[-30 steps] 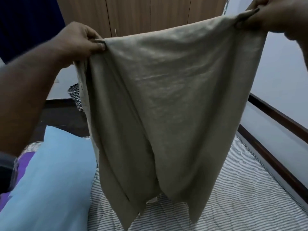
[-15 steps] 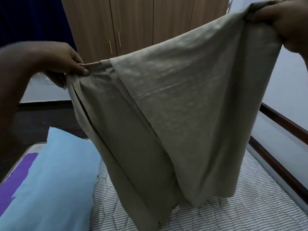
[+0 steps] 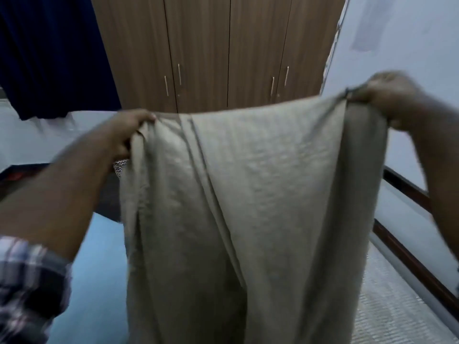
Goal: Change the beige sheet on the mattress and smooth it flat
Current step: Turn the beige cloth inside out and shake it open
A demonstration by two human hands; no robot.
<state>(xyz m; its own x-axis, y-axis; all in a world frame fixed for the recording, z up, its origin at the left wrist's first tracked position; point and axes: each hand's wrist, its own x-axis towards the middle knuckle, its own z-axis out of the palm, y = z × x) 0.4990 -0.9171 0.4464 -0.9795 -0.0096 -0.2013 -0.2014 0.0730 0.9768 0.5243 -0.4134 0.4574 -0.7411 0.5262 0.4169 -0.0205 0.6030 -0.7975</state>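
Observation:
The beige sheet [image 3: 260, 207] hangs in front of me, still partly folded, with a long crease running down its middle. My left hand [image 3: 124, 135] grips its top left corner. My right hand [image 3: 395, 98] grips the top right corner, a little higher. The top edge stretches almost level between them. The sheet's lower part drops out of view at the bottom. Behind it the striped white mattress [image 3: 397, 306] shows at the lower right; most of the mattress is hidden by the sheet.
A light blue pillow [image 3: 99, 281] lies on the mattress at the left. A brown wooden wardrobe [image 3: 223, 50] stands ahead, a dark blue curtain [image 3: 49, 53] at the upper left. A dark wooden rail [image 3: 409, 244] runs along the pale wall on the right.
Both hands have come down with the sheet, the right one most, so the top edge is now nearly level. The view has tilted up toward the wardrobe.

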